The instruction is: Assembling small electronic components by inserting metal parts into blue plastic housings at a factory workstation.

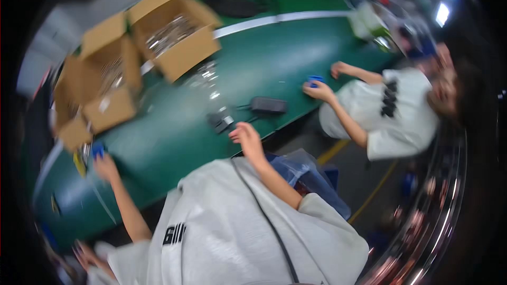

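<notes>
At the left of the green table, my left hand is closed on a small blue object, whose kind is too blurred to make out. A yellow-handled tool lies right beside that hand. My right hand is over the table's near edge, its fingers loosely apart with nothing visible in them. Just past its fingertips is a small dark block with a silver face. A black power adapter with a cord rests a little to the right of it.
Open cardboard boxes holding clear, shiny parts stand at the far left. Loose clear pieces trail across the green table. A co-worker on the right holds a blue piece. Another person's hand shows lower left.
</notes>
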Tool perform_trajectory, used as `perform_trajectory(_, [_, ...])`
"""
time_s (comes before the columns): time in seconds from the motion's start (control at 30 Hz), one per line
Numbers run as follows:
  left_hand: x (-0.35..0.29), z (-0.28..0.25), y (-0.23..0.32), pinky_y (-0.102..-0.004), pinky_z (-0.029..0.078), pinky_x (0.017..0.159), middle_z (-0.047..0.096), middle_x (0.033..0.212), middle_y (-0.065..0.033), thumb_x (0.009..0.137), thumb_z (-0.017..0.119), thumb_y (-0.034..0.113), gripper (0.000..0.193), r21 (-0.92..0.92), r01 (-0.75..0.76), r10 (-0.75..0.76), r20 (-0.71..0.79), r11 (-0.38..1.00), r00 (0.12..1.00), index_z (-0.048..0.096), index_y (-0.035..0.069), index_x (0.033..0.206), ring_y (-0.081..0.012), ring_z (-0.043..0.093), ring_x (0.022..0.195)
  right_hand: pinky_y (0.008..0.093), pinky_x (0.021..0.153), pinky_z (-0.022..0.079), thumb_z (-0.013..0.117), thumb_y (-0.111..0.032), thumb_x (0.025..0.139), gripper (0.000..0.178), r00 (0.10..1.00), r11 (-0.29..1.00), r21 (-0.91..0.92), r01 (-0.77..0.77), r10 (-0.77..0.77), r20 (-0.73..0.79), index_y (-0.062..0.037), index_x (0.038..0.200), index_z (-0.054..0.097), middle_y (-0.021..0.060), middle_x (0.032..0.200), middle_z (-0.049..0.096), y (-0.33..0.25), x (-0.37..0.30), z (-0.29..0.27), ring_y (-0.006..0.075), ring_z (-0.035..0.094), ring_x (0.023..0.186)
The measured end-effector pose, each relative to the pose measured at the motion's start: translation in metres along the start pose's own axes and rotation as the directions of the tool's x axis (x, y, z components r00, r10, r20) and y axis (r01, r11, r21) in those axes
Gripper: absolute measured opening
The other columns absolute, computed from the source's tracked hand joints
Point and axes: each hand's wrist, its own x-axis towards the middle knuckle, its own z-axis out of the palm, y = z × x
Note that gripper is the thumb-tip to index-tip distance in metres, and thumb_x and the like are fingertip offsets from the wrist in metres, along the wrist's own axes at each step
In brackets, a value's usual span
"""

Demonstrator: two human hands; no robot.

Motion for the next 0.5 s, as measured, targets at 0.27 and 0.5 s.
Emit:
perform_trajectory(0.27, [-0.076,-0.017,-0.002,-0.0474,0.048,0.086,0.053,0.119,-0.0241,0.091,0.054,0.029,0.04,-0.005,0.062,-0.062,-0.057,0.998,0.996,0.055,0.002,0.12,-0.0404,0.055,0.104,0.0292,0.077,0.05,0.047,-0.013,0.095,0.03,0.9,0.998,0.06,0.032,-0.002,-0.437,-0.0024,0.123,0.045,0.011,0.115,0.055,0.02,0.0,-0.028,0.0179,0.058,0.098])
perform_trajectory(0.5, [-0.051,-0.018,-0.088,-0.0509,0.047,0.074,0.058,0.099,-0.0273,0.078,0.056,0.022,0.035,0.384,0.054,0.012,-0.167,0.922,0.986,0.058,-0.008,0.097,-0.0421,0.057,0.088,0.0258,0.068,0.049,0.047,-0.006,0.093,0.015,0.843,0.945,-0.237,0.225,-0.311,-0.44,-0.0044,0.107,0.052,0.0059,0.094,0.058,0.017,0.015,-0.067,0.0119,0.054,0.078])
